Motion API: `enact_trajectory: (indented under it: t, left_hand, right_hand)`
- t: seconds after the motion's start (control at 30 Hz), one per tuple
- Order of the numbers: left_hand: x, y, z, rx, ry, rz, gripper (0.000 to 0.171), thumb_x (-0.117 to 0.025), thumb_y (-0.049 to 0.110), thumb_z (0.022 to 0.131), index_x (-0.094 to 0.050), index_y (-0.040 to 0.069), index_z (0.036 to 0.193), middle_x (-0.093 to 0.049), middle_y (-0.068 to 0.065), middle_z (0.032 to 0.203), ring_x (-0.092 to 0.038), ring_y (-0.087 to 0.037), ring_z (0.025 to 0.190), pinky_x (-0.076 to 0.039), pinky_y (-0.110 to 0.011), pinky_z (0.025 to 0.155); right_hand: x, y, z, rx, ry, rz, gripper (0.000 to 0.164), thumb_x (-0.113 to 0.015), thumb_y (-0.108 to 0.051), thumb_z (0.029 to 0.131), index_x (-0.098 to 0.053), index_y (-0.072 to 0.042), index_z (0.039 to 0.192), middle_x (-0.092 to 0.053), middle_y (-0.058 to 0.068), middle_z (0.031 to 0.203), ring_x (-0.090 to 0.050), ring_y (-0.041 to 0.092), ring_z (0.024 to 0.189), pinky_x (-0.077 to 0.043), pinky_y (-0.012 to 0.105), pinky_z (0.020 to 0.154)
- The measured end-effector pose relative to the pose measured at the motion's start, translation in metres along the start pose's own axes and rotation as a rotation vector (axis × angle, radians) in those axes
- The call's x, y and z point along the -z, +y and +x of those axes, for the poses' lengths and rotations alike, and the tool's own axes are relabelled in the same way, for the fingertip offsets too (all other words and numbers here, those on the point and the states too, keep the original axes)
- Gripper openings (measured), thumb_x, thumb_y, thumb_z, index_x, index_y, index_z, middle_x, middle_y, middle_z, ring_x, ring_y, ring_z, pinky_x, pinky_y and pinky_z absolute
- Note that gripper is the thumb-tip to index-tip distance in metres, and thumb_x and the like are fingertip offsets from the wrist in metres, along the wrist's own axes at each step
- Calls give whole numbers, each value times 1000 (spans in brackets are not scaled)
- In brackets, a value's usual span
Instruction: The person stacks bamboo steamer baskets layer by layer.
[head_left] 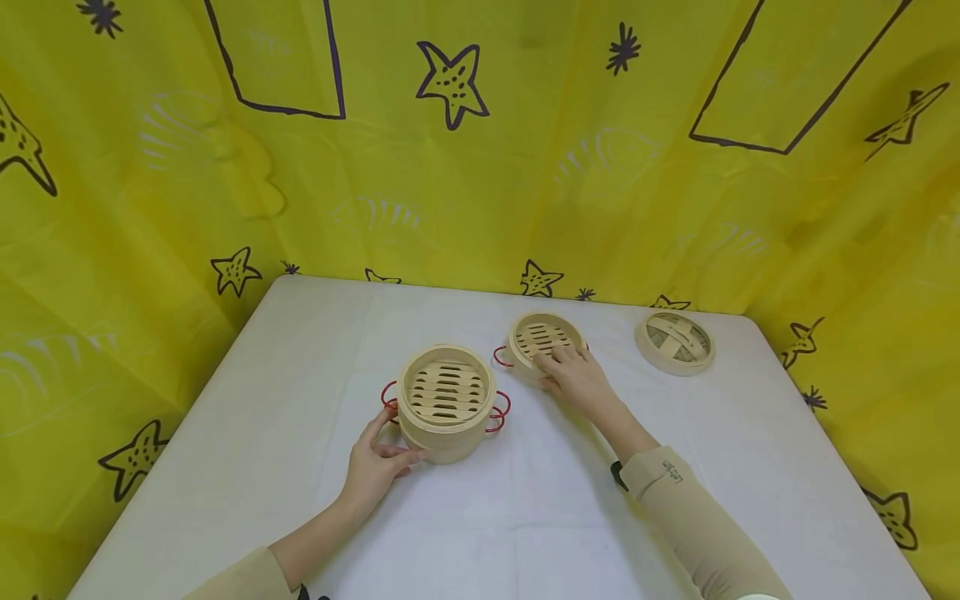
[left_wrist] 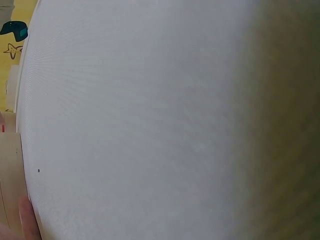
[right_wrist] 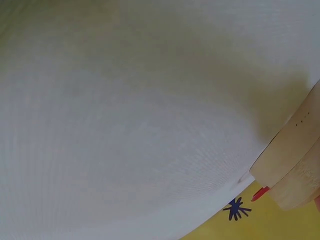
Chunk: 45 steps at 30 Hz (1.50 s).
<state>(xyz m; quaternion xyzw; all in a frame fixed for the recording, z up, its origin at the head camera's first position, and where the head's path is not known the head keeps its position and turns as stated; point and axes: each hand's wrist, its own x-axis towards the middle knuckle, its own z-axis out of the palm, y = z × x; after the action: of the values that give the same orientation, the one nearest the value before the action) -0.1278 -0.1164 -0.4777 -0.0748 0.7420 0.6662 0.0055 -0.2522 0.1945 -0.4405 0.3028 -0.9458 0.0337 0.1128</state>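
Note:
A stack of round bamboo steamer baskets (head_left: pixel 446 446) with a slatted inside and red handles stands near the middle of the table. My left hand (head_left: pixel 375 462) holds its left front side, thumb at the front and a fingertip by the red handle. Farther back is another bamboo steamer basket (head_left: pixel 525 372), also slatted with red handles. My right hand (head_left: pixel 576 379) grips its front right rim, fingers over the edge. In the left wrist view, fingers (left_wrist: pixel 28 217) touch the stack's wall. A steamer wall (right_wrist: pixel 282 155) shows at the right wrist view's edge; the right hand is hidden there.
A round bamboo lid (head_left: pixel 677 350) with a woven top and a strap across it lies at the back right. White cloth covers the table (head_left: pixel 465 542). A yellow curtain (head_left: pixel 480 183) with starfish drawings hangs behind and along both sides.

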Motion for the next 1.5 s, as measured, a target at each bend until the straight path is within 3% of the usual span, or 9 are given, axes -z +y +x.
enact_trajectory:
  t: [0.23,0.6,1.2,1.5]
  left_hand:
    - [0,0,0,11,3,2,80,-78,2,68,-39,10,137,-62,-17,90,-61,-11,61,-54,-24,56]
    - [0,0,0,-18,-8,5,79,-78,2,69,-38,6,137,-50,-17,116,-61,-9,61,-54,-23,56]
    - [1,0,0,5,-5,6,81,-78,2,68,-37,9,137,-53,-16,111,-61,-11,61,-54,-24,56]
    - [0,0,0,-2,2,4,80,-79,2,67,-39,9,136,-56,-17,105,-61,-13,60,-54,-24,56]
  right_hand:
    - [1,0,0,16,16,-7,32,-69,-22,81,-58,-17,111,-50,9,94,-52,31,92,-43,50,81]
    - [4,-1,0,0,-13,-3,30,-67,-21,83,-57,-16,111,-53,9,99,-50,30,101,-42,50,85]
    - [24,-12,2,2,18,-51,32,-67,-23,83,-57,-17,113,-55,8,101,-49,26,104,-39,49,90]
    - [32,-17,4,46,84,-51,30,-68,-23,82,-57,-15,109,-54,8,93,-50,27,98,-39,45,84]
